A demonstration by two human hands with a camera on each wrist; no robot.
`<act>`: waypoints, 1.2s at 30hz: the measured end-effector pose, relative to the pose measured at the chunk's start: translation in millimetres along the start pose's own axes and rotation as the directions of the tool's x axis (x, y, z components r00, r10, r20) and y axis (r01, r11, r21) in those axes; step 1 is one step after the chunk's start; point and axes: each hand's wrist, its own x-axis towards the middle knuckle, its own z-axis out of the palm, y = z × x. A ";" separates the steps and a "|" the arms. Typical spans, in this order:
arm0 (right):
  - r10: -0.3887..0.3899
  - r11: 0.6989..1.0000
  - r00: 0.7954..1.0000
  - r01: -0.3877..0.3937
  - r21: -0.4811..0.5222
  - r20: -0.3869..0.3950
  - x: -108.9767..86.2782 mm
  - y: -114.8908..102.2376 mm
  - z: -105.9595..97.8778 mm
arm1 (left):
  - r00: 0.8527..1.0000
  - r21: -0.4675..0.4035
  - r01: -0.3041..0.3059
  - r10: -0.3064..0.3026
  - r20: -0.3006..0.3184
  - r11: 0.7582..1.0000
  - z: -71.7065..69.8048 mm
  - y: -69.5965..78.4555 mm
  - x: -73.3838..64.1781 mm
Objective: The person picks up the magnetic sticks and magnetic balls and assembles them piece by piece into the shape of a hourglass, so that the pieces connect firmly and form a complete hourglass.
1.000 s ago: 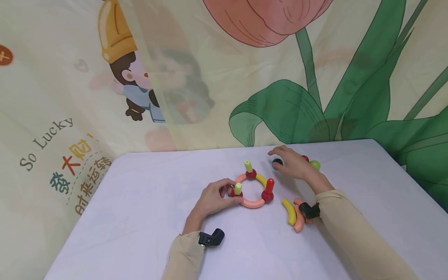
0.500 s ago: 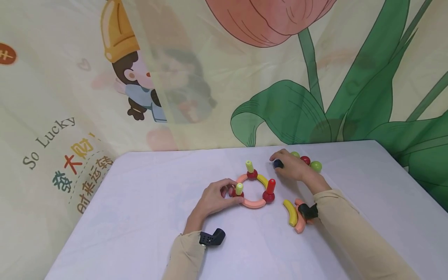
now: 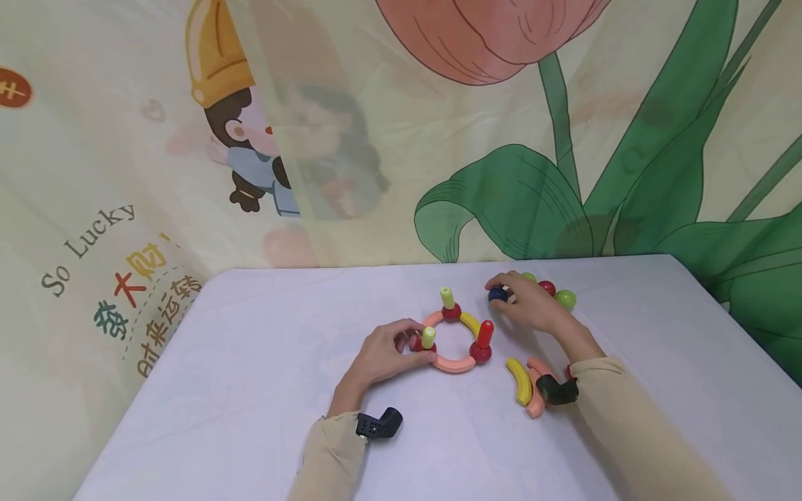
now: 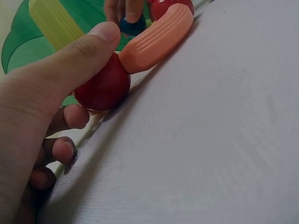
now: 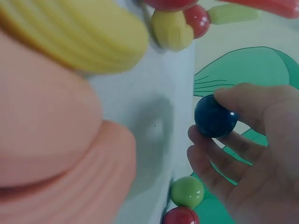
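In the head view, a ring of curved pink pieces (image 3: 454,365) and a curved yellow piece (image 3: 470,323) lies on the table, joined by red balls. Light green pegs (image 3: 447,298) stand on two of the balls and a red peg (image 3: 485,333) on the third. My left hand (image 3: 383,356) holds the ring's left red ball (image 4: 103,86), thumb on the near side and fingers behind. Beyond the ring to the right, my right hand (image 3: 528,303) pinches a dark blue ball (image 5: 215,116) between thumb and fingers. Whether that ball touches the table is unclear.
Green balls (image 3: 565,299) and a red ball (image 3: 547,287) sit behind my right hand. Loose curved pieces, yellow (image 3: 519,381) and pink (image 3: 535,402), lie below my right wrist, partly hidden by its camera (image 3: 556,390). A printed cloth (image 3: 351,229) hangs behind the table.
My right hand's fingers have closed around the blue ball, and the hand has come slightly nearer. Green and red balls behind it show more than at first. My left hand keeps its hold.
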 end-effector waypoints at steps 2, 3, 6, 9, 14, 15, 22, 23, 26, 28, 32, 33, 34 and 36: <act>-0.014 1.000 1.000 0.014 0.018 -0.017 -3.2 -1.4 -0.4 | 1.000 0.002 0.000 0.000 0.002 1.000 0.1 0.0 0.4; -0.020 0.999 0.999 0.021 0.024 -0.025 -4.5 -2.0 -0.5 | 1.000 0.004 -0.002 0.002 0.003 1.000 0.2 -0.1 0.7; -0.030 0.998 0.998 0.032 0.046 -0.046 -8.0 -4.3 -0.3 | 1.000 0.010 -0.004 0.004 0.004 1.000 0.1 0.1 0.9; -0.036 0.997 0.997 0.040 0.067 -0.064 -11.0 -5.9 0.6 | 1.000 0.013 -0.005 0.005 0.006 1.000 -0.1 0.3 0.6; -0.027 0.994 0.996 0.036 0.099 -0.084 -15.9 -9.4 1.2 | 1.000 0.010 0.001 -0.001 0.009 1.000 -0.6 1.0 0.1; -0.029 0.994 0.996 0.038 0.104 -0.088 -17.0 -10.2 1.2 | 1.000 0.009 0.003 -0.003 0.009 1.000 -0.6 0.9 0.2; -0.057 0.987 0.989 0.076 0.142 -0.136 -24.1 -15.7 0.9 | 1.000 -0.023 0.013 -0.013 0.011 1.000 -0.8 0.4 0.1; -0.059 0.986 0.988 0.080 0.146 -0.144 -25.2 -16.5 0.8 | 1.000 -0.026 0.015 -0.015 0.012 1.000 -0.6 0.1 0.1; -0.064 0.982 0.984 0.091 0.164 -0.167 -29.4 -17.6 0.3 | 1.000 -0.027 0.021 -0.021 0.017 0.999 -0.8 0.3 0.2; -0.064 0.979 0.981 0.097 0.178 -0.181 -32.6 -18.5 -0.6 | 1.000 -0.026 0.019 -0.019 0.018 0.999 -1.2 0.5 0.4; -0.068 0.972 0.976 0.112 0.209 -0.205 -38.4 -21.2 -2.4 | 1.000 -0.027 0.010 -0.009 0.019 1.000 -1.6 0.0 0.6; -0.066 0.970 0.976 0.111 0.218 -0.206 -39.7 -22.4 -2.9 | 1.000 -0.025 0.006 -0.006 0.018 1.000 -1.5 -0.6 0.7; -0.065 0.967 0.976 0.112 0.227 -0.208 -41.0 -23.3 -3.2 | 1.000 -0.025 0.002 -0.001 0.020 1.000 -1.5 -0.8 0.7; -0.064 0.962 0.976 0.116 0.246 -0.207 -43.1 -24.7 -3.6 | 1.000 -0.028 -0.002 0.003 0.022 1.000 -1.8 -1.1 0.7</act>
